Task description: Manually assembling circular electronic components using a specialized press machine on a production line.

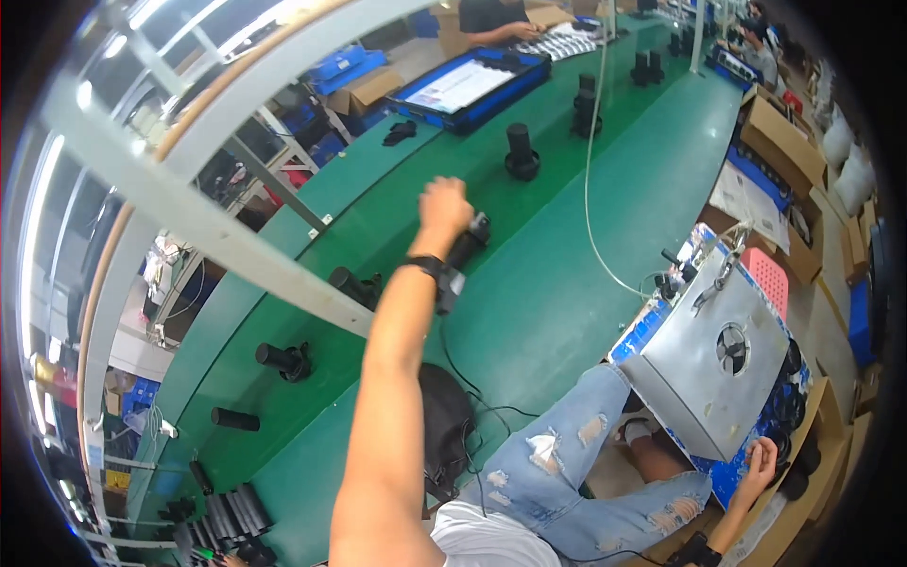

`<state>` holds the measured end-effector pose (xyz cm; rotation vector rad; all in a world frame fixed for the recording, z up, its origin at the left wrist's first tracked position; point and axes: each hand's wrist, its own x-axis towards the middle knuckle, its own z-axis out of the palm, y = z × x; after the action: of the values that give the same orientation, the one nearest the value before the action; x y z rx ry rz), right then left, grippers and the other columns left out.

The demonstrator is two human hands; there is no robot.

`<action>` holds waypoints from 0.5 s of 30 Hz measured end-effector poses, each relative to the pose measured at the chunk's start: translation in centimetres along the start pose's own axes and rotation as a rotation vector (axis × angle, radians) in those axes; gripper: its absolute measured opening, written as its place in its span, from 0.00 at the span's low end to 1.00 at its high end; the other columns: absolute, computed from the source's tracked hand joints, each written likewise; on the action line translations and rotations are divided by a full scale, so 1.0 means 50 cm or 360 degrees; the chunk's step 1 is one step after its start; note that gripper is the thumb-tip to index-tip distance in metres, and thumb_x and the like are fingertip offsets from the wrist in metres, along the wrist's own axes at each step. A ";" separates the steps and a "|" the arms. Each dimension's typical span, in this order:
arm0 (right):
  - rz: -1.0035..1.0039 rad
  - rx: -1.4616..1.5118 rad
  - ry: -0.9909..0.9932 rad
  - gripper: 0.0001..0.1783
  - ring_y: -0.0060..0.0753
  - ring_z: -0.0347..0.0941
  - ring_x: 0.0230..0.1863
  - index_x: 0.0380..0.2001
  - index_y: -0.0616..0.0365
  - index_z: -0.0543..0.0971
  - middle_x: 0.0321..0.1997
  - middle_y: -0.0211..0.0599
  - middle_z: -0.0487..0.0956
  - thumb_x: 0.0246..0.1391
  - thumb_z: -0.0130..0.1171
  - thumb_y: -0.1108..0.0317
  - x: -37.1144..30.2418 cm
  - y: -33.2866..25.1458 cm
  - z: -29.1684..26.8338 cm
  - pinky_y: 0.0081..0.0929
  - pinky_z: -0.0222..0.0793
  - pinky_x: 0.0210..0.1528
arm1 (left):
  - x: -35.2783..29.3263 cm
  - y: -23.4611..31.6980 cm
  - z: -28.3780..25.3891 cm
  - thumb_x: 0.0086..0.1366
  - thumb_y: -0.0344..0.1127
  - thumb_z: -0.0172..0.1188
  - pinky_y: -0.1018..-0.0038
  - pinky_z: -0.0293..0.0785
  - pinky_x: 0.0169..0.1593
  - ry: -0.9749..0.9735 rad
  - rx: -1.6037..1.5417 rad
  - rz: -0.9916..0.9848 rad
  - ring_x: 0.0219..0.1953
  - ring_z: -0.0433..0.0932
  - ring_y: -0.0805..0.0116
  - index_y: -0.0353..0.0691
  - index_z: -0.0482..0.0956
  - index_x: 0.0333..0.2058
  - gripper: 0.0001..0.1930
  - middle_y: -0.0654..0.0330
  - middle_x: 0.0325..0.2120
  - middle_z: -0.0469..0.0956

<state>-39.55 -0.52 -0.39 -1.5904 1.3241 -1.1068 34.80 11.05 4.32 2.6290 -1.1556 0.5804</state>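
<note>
My left arm stretches over the green conveyor belt point(416, 211). My left hand point(444, 201) is closed with its fingers curled; whatever may be inside them is hidden. Just to the right of that wrist is a black cylindrical part point(469, 242), partly covered by the arm. A dark band and a small grey device point(451, 291) with a cable are at the wrist. At the lower right, my right hand point(759, 466) has its fingers loosely bent and slightly apart, with nothing visible in them. It is beside black round parts point(787, 402) and a silver metal box with a fan point(707, 364).
More black cylindrical parts point(520, 154) stand along the belt, on both sides of my left arm. A blue tray point(470, 87) lies on the far side. A white post point(203, 222) crosses at left. Cardboard boxes point(782, 142) line the right. Other people work farther along.
</note>
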 end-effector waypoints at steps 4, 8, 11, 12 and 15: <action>0.0190 -0.0085 0.0215 0.08 0.17 0.71 0.31 0.41 0.58 0.74 0.32 0.27 0.77 0.59 0.54 0.69 -0.009 0.053 0.015 0.14 0.63 0.33 | 0.005 -0.195 0.063 0.54 0.51 0.64 0.53 0.67 0.57 -0.0299 0.0066 0.0101 0.58 0.67 0.43 0.51 0.62 0.62 0.38 0.43 0.57 0.66; 0.0231 0.0156 0.0178 0.07 0.18 0.70 0.30 0.40 0.59 0.73 0.31 0.29 0.77 0.58 0.53 0.72 -0.008 -0.003 0.069 0.14 0.63 0.31 | -0.041 -0.207 0.079 0.52 0.40 0.68 0.55 0.70 0.56 -0.0524 -0.0084 -0.0162 0.55 0.69 0.40 0.54 0.64 0.59 0.34 0.47 0.60 0.60; 0.0127 0.0064 0.0077 0.07 0.19 0.71 0.31 0.40 0.62 0.73 0.31 0.31 0.76 0.58 0.52 0.74 -0.023 -0.019 0.057 0.16 0.67 0.34 | -0.039 -0.145 0.079 0.52 0.37 0.68 0.54 0.71 0.54 -0.0473 -0.0042 -0.0190 0.52 0.70 0.42 0.52 0.66 0.56 0.31 0.48 0.56 0.64; 0.0129 0.0063 0.0048 0.08 0.19 0.72 0.31 0.41 0.62 0.72 0.31 0.32 0.76 0.58 0.53 0.74 -0.028 -0.014 0.049 0.17 0.68 0.35 | -0.036 -0.129 0.066 0.52 0.36 0.68 0.54 0.71 0.52 -0.0443 0.0012 -0.0202 0.50 0.71 0.43 0.51 0.67 0.54 0.30 0.49 0.54 0.65; 0.0251 0.0190 0.0017 0.08 0.19 0.72 0.31 0.41 0.62 0.73 0.30 0.32 0.77 0.58 0.53 0.74 -0.032 -0.025 0.040 0.17 0.68 0.35 | -0.004 -0.105 -0.018 0.51 0.36 0.68 0.55 0.72 0.49 -0.0106 0.0328 0.0009 0.46 0.72 0.45 0.49 0.69 0.53 0.29 0.50 0.51 0.67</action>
<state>-37.40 1.33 -0.07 -1.3710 1.3402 -1.0781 38.33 15.02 4.85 2.8387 -1.1803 0.6498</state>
